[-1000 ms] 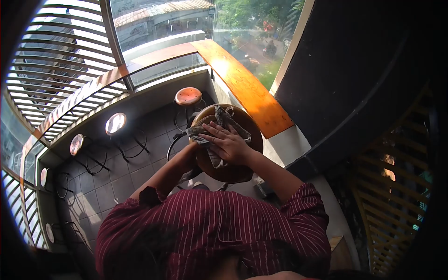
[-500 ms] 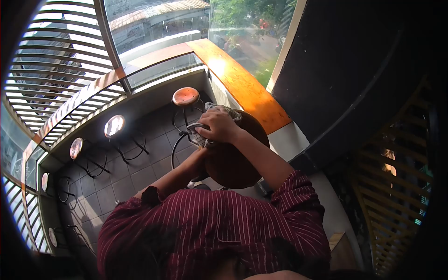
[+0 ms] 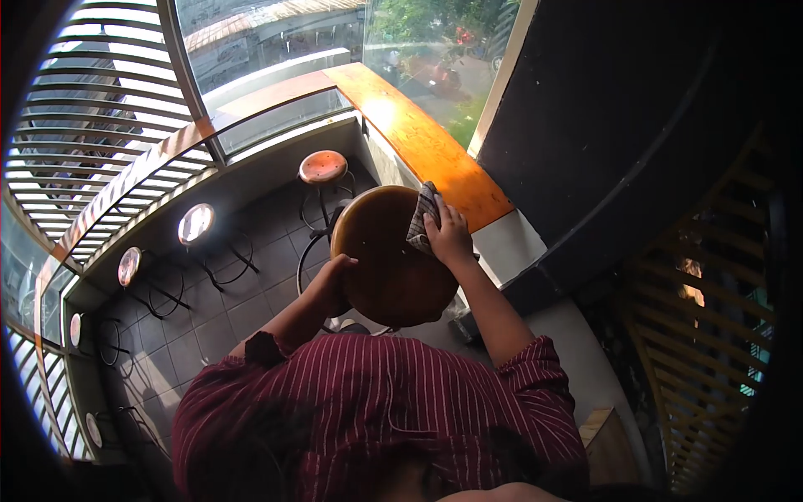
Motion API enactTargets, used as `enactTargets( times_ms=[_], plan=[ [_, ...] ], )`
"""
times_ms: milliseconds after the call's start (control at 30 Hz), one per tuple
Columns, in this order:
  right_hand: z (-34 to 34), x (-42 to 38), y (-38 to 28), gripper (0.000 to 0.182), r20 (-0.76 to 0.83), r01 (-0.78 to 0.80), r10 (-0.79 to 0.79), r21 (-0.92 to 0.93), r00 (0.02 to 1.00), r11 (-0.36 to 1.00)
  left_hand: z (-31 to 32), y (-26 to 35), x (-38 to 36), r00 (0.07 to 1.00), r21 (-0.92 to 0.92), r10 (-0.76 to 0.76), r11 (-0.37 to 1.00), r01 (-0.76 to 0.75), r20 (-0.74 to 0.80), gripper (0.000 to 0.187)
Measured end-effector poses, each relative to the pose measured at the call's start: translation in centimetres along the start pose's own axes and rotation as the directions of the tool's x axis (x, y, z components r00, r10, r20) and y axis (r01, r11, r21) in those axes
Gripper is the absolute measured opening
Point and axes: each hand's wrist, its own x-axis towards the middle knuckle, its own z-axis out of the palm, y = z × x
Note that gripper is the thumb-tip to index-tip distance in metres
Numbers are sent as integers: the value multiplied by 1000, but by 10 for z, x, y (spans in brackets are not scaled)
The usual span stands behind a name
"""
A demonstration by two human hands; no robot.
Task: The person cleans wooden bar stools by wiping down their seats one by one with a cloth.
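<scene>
Directly before me is a round brown wooden stool seat [image 3: 386,272], its top facing up toward the camera. My left hand [image 3: 336,280] grips the seat's left edge, thumb over the top and the other fingers hidden below. My right hand [image 3: 452,237] is closed on a folded checkered cloth [image 3: 422,221], which lies against the upper right part of the seat near its rim. Part of the stool's black metal frame shows beyond the seat's left side.
An orange wooden counter [image 3: 418,138] runs along the window, just past the seat. Another round stool [image 3: 323,167] stands beyond, and several more line the curved wall on the left. A dark wall [image 3: 602,134] rises at right above grey tiled floor [image 3: 251,293].
My right hand has carried the cloth from the seat's upper left side to its right side, uncovering most of the top. My left hand still holds the left edge.
</scene>
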Motion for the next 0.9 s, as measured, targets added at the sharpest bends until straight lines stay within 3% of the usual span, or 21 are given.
enactTargets(
  times_ms=[67, 133, 200, 267, 333, 400, 567, 667, 733, 800, 833, 900],
  plan=[
    [13, -30, -8, 52, -137, 19, -42, -167, 990, 986, -8, -1, 7, 1000, -34, 26, 999, -26, -6, 51],
    [9, -57, -32, 54, -39, 141, -155, -236, 987, 961, -7, 3, 8, 999, -63, 49, 997, -51, -23, 50],
    [-3, -76, -59, 52, 47, 183, -177, -178, 983, 967, 0, 11, 1, 996, -106, 90, 990, -88, 11, 46],
    [-16, -85, -76, 50, 214, 466, -446, -49, 869, 883, -13, 11, 13, 992, -170, 93, 982, -77, 89, 42],
    [-30, -71, -79, 47, 194, 484, -469, -34, 862, 874, -11, 22, 15, 965, -136, 189, 977, -166, 179, 44],
    [-47, -46, -74, 45, 222, 444, -463, 131, 858, 886, -6, 36, 12, 969, -169, 186, 973, -158, 164, 41],
    [-47, 24, -48, 47, 279, 333, -351, 108, 894, 937, 21, 57, -13, 973, -87, 175, 983, -164, 148, 49],
    [-19, 52, -41, 52, 212, 336, -334, 28, 918, 941, 20, 41, -5, 960, -104, 205, 977, -188, 190, 55],
    [-3, 59, -66, 57, 283, 199, -147, -165, 948, 966, 16, 37, 3, 953, -111, 208, 976, -188, 218, 58],
    [6, 53, -91, 59, 319, 317, -277, -80, 906, 945, 11, 34, 12, 937, -158, 239, 966, -204, 256, 63],
    [9, 44, -104, 60, 354, 390, -361, -12, 863, 921, 1, 34, 19, 922, -97, 299, 954, -284, 246, 67],
    [5, 22, -117, 60, 379, 459, -445, 58, 812, 887, -12, 39, 19, 917, -129, 259, 965, -230, 303, 70]
  ],
)
